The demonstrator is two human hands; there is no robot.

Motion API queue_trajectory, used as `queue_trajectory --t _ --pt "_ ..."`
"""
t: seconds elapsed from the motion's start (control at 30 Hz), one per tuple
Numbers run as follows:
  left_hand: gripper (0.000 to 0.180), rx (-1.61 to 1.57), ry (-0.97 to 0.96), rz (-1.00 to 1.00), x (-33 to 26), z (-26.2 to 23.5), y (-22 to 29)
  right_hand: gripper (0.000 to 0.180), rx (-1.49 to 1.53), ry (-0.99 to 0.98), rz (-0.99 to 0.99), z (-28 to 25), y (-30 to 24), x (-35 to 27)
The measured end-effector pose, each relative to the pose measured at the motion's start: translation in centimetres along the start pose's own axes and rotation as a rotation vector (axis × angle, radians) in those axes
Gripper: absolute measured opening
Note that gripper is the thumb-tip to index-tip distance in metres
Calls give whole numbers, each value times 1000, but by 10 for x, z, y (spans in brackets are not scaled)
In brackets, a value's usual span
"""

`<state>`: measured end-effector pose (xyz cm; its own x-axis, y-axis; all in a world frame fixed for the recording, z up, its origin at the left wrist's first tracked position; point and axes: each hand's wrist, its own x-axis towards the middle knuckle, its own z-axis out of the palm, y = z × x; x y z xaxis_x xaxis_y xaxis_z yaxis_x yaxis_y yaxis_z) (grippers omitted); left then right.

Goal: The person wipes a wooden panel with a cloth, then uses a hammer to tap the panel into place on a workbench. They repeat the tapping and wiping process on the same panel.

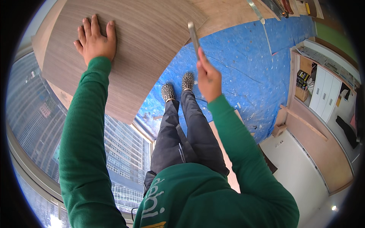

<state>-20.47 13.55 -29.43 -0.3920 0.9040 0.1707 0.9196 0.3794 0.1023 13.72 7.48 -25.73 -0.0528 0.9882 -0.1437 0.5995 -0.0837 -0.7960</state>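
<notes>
The left hand point(99, 43) lies spread on the wood-grain panel point(148, 49), palm down, fingers fanned and grasping nothing, and over by the panel's right corner the right hand point(209, 78) is clenched around a slender metal tool point(194, 37)! Its rounded bright end points up and away, overlapping the panel's right edge from this angle; the lower end vanishes inside the fist, and blur hides exactly what kind of tool it is. The panel sits on the bench point(224, 19), its far edge cut off by the top of the view and a strip of it covered by the green left sleeve point(85, 125). Look at that surface: grey-brown, matte, fine straight streaks, against paler, plainer wood showing past its left and right edges. At the bench's right edge lies a flat metal strip point(256, 11), and beyond it a cluster of items point(291, 8) is too squeezed by the rim to sort out. Below, a wrinkled blue sheet point(243, 57), speckled white, covers the floor around the patterned shoes point(167, 91). Pale lettering runs sideways down the green shirt point(197, 193), partly lost in folds; print on the dark boxes point(302, 79) is too small to read.
</notes>
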Motion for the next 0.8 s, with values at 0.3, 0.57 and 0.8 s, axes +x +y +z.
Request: queue_trajectory --t 0.3,0.57,0.8 --pt "76 4 22 0 1 3 0 47 -7 14 -109 2 6 -2" --pt "75 -2 51 24 0 3 -2 46 87 48 79 -1 5 43" --pt "77 12 34 11 1 4 -2 49 40 -35 -143 10 -14 -31"
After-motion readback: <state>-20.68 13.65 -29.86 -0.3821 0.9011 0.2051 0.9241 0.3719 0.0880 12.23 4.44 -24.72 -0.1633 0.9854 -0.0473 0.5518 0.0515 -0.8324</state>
